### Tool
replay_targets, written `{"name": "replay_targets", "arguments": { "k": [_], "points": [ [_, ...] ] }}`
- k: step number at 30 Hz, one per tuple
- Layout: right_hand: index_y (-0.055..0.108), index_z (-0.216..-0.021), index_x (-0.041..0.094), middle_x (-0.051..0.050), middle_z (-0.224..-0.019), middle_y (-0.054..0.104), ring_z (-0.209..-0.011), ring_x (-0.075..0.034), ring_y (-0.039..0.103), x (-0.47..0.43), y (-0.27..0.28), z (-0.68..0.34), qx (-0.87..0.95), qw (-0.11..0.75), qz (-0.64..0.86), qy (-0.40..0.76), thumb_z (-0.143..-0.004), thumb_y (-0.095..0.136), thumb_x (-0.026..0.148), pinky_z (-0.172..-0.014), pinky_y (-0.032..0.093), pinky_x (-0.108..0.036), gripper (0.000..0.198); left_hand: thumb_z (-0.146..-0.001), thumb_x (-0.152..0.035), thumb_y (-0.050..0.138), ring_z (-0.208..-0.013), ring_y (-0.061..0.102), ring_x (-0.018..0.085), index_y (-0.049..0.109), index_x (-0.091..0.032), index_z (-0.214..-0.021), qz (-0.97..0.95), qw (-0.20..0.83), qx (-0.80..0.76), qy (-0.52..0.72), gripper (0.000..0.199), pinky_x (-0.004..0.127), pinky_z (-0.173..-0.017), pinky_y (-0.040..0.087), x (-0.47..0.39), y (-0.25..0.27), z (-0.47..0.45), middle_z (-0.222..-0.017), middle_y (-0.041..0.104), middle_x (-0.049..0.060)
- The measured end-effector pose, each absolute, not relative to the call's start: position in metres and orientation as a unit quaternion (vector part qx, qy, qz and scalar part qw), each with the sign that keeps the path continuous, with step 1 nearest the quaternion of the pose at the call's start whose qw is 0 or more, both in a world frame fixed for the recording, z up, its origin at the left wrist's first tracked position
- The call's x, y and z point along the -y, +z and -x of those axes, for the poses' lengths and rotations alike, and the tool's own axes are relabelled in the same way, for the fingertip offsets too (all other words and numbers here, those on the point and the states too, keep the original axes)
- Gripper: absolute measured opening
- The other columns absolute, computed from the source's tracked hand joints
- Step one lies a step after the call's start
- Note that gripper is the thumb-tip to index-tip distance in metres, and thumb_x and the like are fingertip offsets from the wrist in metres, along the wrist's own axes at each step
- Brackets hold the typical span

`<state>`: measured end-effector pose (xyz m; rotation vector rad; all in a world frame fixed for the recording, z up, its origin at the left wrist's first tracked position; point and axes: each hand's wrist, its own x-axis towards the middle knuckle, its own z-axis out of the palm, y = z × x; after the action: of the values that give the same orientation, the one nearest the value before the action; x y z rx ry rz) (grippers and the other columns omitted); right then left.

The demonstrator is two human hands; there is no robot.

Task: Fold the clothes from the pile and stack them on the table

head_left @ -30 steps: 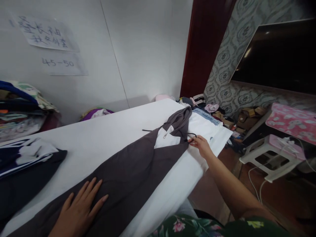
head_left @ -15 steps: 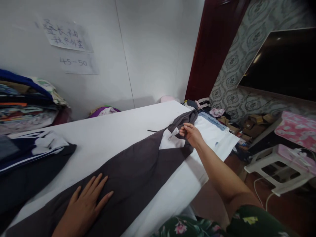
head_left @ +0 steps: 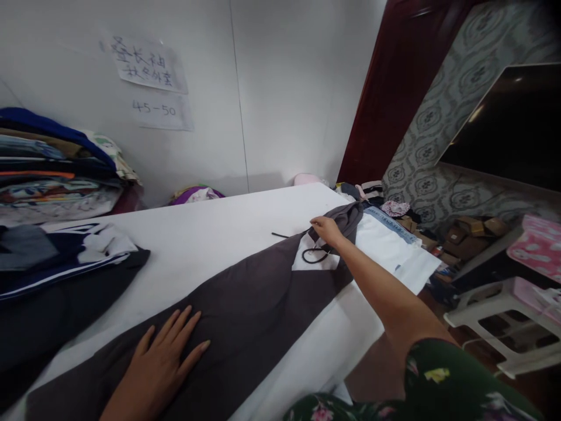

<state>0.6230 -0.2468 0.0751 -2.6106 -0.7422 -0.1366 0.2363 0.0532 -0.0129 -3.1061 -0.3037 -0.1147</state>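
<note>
Surface (head_left: 228,234): broad, white-covered, carrying everything; bare in the middle, cloth along both long sides.
Grey hooded garment (head_left: 245,310): spread long and flat down the near side of the surface, from under the left hand out to the far end by the right hand; white lining showing at the neck opening.
Handling, judged: soft, limp, light for its spread; no stiffness to hold a shape, likely to slide a little on the smooth white cover and to sag if lifted by one point.
Where to hold, judged: at the seamed edges, the hood rim and the hem, where the cloth is doubled and firmer; a flat palm enough to pin the body.
Dark blue and white clothing (head_left: 65,263): heaped at the left edge of the surface, apart from the grey garment.
Folded stack (head_left: 56,169): many colours, piled against the wall behind that heap.
Hood (head_left: 346,216): bunched at the far end, lying partly over a white sheet with a blue edge.
Left hand (head_left: 164,362): palm down on the lower body of the garment, fingers spread wide and flat, gripping nothing, only pressing.
Right hand (head_left: 326,229): arm stretched out, fingers narrowed on the hood's edge at the neck; exact pinch hard to make out.
Drawcord (head_left: 316,256): thin, black, looped on the white lining just below the right hand; a second end lies on the surface to the left.
</note>
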Motion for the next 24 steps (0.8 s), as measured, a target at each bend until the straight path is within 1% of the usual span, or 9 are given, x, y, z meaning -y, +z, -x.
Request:
{"name": "replay_targets", "arguments": {
  "k": [3,5,7,9,12,15,17,19,24],
  "points": [
    [0.073,-0.105,0.016,-0.012,-0.12,0.068,-0.119,-0.025,0.057,0.22,0.069,-0.646,0.248,0.184,0.951,-0.004,-0.085,0.057,0.012,-0.105,0.039,-0.035,0.025,-0.087,-0.043,0.038,-0.142,0.03,0.03,0.047,-0.02,-0.141,0.995,0.026,0.096,-0.008,0.06,0.056,-0.113,0.026,-0.051,-0.008,-0.235,-0.152,0.037,0.009],
    [0.072,-0.099,0.013,-0.015,-0.115,0.069,-0.116,-0.029,0.059,0.208,0.063,-0.657,0.228,0.173,0.958,0.032,-0.083,0.065,0.015,-0.103,0.041,-0.041,0.018,-0.087,-0.045,0.04,-0.142,0.03,0.029,0.045,-0.021,-0.142,0.994,0.021,0.106,0.001,0.06,0.054,-0.113,0.025,-0.048,-0.004,-0.236,-0.152,0.036,0.008],
    [0.069,-0.101,0.013,-0.013,-0.112,0.068,-0.109,-0.026,0.062,0.201,0.057,-0.665,0.21,0.178,0.959,0.062,-0.086,0.066,0.025,-0.097,0.046,-0.044,0.019,-0.087,-0.046,0.042,-0.142,0.03,0.028,0.046,-0.021,-0.142,0.994,0.019,0.109,0.003,0.061,0.054,-0.114,0.026,-0.046,-0.001,-0.236,-0.152,0.035,0.008],
    [0.067,-0.102,0.014,-0.009,-0.107,0.068,-0.101,-0.021,0.064,0.197,0.054,-0.67,0.202,0.205,0.954,0.078,-0.088,0.065,0.032,-0.091,0.05,-0.042,0.022,-0.087,-0.046,0.043,-0.142,0.03,0.029,0.046,-0.021,-0.142,0.995,0.018,0.103,0.001,0.06,0.054,-0.114,0.026,-0.045,0.001,-0.236,-0.152,0.035,0.007],
    [0.071,-0.094,0.013,-0.01,-0.088,0.072,-0.087,-0.022,0.067,0.197,0.055,-0.672,0.202,0.284,0.934,0.077,-0.078,0.072,0.023,-0.08,0.052,-0.034,0.019,-0.087,-0.049,0.043,-0.142,0.031,0.03,0.045,-0.021,-0.142,0.995,0.013,0.102,-0.013,0.061,0.055,-0.113,0.025,-0.046,-0.002,-0.236,-0.152,0.036,0.008],
    [0.07,-0.104,0.012,-0.006,-0.079,0.071,-0.077,-0.019,0.067,0.204,0.066,-0.671,0.213,0.386,0.896,0.057,-0.073,0.068,0.017,-0.074,0.051,-0.03,0.031,-0.089,-0.049,0.041,-0.142,0.031,0.029,0.046,-0.022,-0.142,0.994,0.006,0.103,-0.03,0.06,0.054,-0.114,0.025,-0.048,-0.006,-0.236,-0.151,0.037,0.009],
    [0.066,-0.112,0.012,-0.005,-0.08,0.07,-0.076,-0.016,0.066,0.212,0.078,-0.668,0.225,0.444,0.866,0.046,-0.073,0.065,0.019,-0.075,0.051,-0.029,0.04,-0.089,-0.05,0.04,-0.142,0.031,0.029,0.047,-0.024,-0.142,0.994,-0.001,0.102,-0.039,0.059,0.053,-0.114,0.025,-0.049,-0.009,-0.236,-0.151,0.039,0.009],
    [0.066,-0.111,0.012,-0.003,-0.08,0.069,-0.077,-0.015,0.065,0.222,0.092,-0.664,0.237,0.485,0.841,0.042,-0.07,0.066,0.022,-0.078,0.05,-0.029,0.042,-0.088,-0.053,0.041,-0.141,0.032,0.029,0.047,-0.024,-0.141,0.994,-0.006,0.105,-0.044,0.061,0.054,-0.114,0.025,-0.049,-0.01,-0.236,-0.15,0.041,0.009],
    [0.071,-0.096,0.016,0.002,-0.074,0.065,-0.077,-0.014,0.062,0.244,0.126,-0.649,0.291,0.612,0.732,0.071,-0.058,0.077,0.025,-0.083,0.048,-0.032,0.04,-0.087,-0.054,0.039,-0.141,0.032,0.03,0.047,-0.021,-0.141,0.994,-0.008,0.103,-0.034,0.064,0.056,-0.113,0.026,-0.048,-0.007,-0.237,-0.151,0.039,0.009]
  ]
}}
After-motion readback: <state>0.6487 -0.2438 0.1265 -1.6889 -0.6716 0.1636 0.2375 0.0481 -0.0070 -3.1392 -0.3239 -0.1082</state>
